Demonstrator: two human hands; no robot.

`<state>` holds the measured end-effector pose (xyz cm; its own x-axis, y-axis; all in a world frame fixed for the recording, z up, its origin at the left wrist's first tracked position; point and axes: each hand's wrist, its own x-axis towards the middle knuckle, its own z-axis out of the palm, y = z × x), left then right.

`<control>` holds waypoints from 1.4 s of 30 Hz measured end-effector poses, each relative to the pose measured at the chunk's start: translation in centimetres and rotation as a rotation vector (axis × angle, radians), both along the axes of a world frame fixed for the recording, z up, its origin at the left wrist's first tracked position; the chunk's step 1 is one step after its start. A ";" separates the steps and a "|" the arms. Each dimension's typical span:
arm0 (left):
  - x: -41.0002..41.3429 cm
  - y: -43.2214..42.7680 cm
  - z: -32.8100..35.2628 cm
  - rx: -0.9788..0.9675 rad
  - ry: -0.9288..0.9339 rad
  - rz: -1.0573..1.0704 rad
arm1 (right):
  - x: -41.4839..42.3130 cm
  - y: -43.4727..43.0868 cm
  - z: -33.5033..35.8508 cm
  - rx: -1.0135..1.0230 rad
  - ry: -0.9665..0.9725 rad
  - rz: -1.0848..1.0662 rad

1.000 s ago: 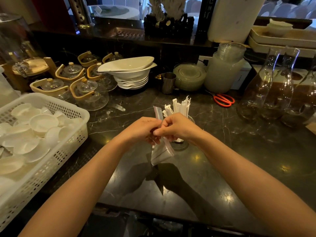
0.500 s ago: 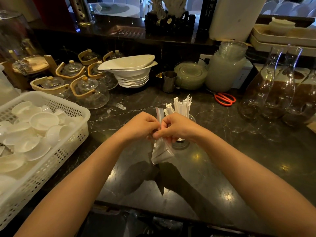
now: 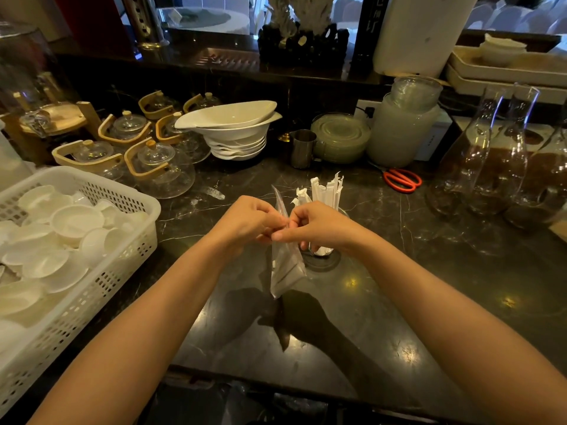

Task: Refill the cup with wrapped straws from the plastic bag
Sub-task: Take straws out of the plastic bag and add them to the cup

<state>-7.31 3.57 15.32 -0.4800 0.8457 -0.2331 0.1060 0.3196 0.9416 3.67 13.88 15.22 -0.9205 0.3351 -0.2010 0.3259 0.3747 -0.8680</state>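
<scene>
A dark, glossy marble counter (image 3: 399,302) with pale veins fills the view. At its left edge sits a white perforated plastic basket (image 3: 101,280) heaped with small round white dishes (image 3: 76,220). Over the counter's middle, the left hand (image 3: 245,222) and the right hand (image 3: 319,227) meet fingertip to fingertip, both pinched closed on the upper part of a clear, crinkled plastic bag (image 3: 287,268). The bag hangs below the grip, tapering to a point just above the counter, with thin white wrapped straws showing through it. Directly behind the right hand stands a clear glass cup (image 3: 325,256), holding upright paper-wrapped straws (image 3: 326,188) with torn, ragged tops. Red-handled scissors (image 3: 402,179) lie farther right.
</scene>
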 end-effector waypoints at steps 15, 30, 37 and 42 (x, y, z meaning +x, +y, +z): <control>-0.4 0.4 -0.4 0.087 -0.261 -0.122 | 0.1 0.4 0.1 -0.205 0.057 0.033; -1.2 -0.1 -1.1 0.113 0.146 0.100 | 0.4 1.5 -1.7 -0.079 0.107 -0.262; -2.7 -1.1 0.2 0.103 0.298 0.171 | 1.6 3.2 -1.0 0.135 0.035 -0.261; -2.9 -1.4 1.1 0.031 0.339 0.081 | 1.9 3.9 -0.1 0.228 -0.053 -0.128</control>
